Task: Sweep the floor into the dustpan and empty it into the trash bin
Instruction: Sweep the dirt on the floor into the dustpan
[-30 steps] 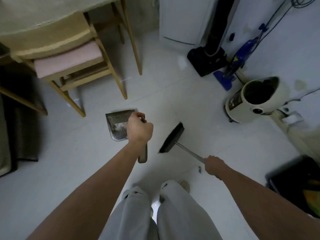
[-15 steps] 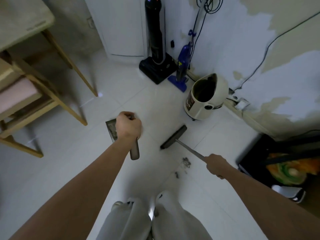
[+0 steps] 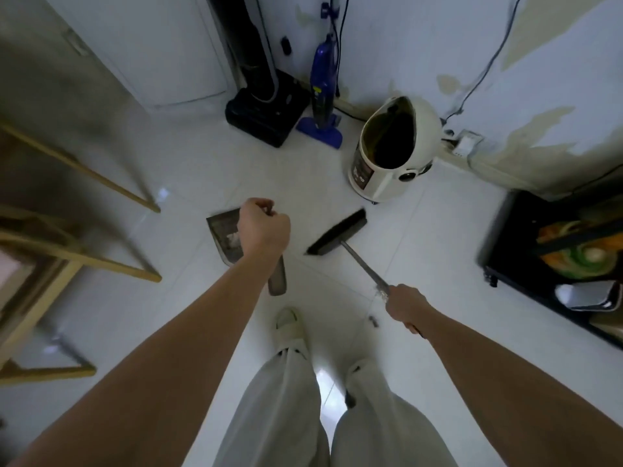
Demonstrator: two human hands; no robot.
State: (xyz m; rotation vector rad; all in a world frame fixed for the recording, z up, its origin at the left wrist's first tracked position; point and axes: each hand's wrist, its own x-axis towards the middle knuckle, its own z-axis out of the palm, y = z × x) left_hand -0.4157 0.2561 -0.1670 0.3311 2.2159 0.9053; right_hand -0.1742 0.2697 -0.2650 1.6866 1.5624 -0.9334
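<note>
At centre frame the dustpan (image 3: 225, 234) is gripped by its handle in the left hand (image 3: 262, 228), fingers curled round it; grey debris is seen inside (partly hidden). The broom (image 3: 337, 237) is gripped by the right hand (image 3: 406, 307). The trash bin (image 3: 392, 148) stands open at upper right, its contents too dark to be made out.

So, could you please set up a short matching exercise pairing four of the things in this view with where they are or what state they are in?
Things:
1. dustpan
2. broom
3. blue stick vacuum
4. white bin

Places or states:
A. leaning at the wall, beside the black floor cleaner
B. held by the left hand, debris inside
C. open-topped, standing on the floor near the wall
D. held by the right hand, by a metal handle

Pairs: 1-B, 2-D, 3-A, 4-C
</note>
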